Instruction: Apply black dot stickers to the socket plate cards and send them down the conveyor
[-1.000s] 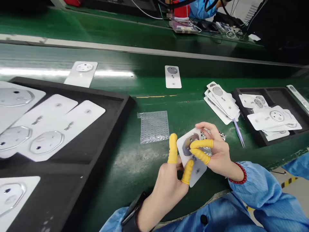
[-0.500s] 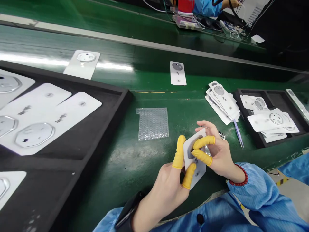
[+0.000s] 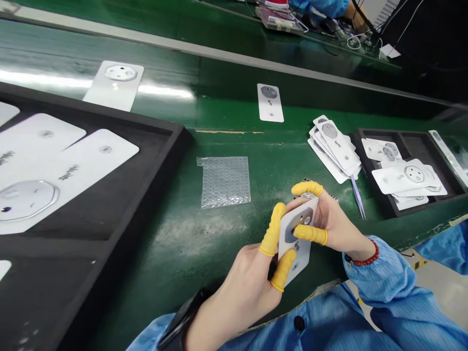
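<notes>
Between both hands I hold a white phone back cover [image 3: 302, 254] with a grey round camera area, tilted up above the green bench. My left hand [image 3: 252, 275] grips its left edge, yellow finger cots on thumb and index finger. My right hand [image 3: 338, 222] has its yellow-capped thumb on the camera area and its capped index finger at the top edge; its other fingers are behind the cover. Clear crinkled plastic and small dark dots show partly behind the right hand. A bubble-wrap pouch [image 3: 225, 182] lies left of the hands.
A black tray [image 3: 146, 195] with large white covers fills the left. To the right are a fanned stack of covers [image 3: 338, 146], purple tweezers [image 3: 357, 197] and a smaller black tray [image 3: 395, 207] holding covers. Single covers [image 3: 270, 103] lie farther back. A co-worker's blue sleeve [image 3: 329, 7] shows at the top.
My right index finger has lifted from the camera area to the cover's top edge, while the thumb stays on the front. The view has shifted slightly.
</notes>
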Demonstrator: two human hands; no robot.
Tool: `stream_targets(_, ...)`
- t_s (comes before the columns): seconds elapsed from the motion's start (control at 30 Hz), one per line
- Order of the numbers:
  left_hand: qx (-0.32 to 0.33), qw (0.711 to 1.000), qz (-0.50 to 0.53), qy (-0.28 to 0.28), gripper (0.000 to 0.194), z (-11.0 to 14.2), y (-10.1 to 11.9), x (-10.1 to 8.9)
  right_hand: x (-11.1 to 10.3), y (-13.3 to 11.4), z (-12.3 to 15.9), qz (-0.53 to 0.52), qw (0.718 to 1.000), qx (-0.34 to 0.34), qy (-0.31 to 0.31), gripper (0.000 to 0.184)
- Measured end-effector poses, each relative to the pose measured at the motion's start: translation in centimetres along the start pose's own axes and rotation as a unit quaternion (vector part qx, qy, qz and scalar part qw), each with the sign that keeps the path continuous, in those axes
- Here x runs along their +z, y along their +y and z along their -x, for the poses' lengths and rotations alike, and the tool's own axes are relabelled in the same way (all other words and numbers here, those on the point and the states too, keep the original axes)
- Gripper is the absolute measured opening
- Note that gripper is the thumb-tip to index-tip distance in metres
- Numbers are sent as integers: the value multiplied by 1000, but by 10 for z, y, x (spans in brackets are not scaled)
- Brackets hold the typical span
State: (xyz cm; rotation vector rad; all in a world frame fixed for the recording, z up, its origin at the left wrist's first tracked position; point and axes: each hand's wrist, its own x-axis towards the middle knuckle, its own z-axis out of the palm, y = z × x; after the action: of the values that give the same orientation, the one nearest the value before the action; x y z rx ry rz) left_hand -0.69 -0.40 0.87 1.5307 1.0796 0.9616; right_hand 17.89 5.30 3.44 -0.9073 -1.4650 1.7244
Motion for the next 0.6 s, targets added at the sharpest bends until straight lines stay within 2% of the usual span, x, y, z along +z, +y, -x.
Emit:
stream_targets(0.1, 2, 1000, 5, -4, 13, 0, 1, -1, -1, 0, 1, 32, 999, -8, 2, 51)
stream_targets(0.23, -1, 1000, 24, 17, 2, -2, 2, -2, -1, 0, 1, 39, 999, 14, 17, 50)
stream_targets(0.43, -7, 1000, 21, 12, 13, -2, 3, -1, 7, -2, 2, 79, 995, 4, 56, 46)
stream_targets(0.6, -48, 996, 72, 10, 13, 0, 0, 1, 15, -3, 3, 116, 986, -20, 116, 41)
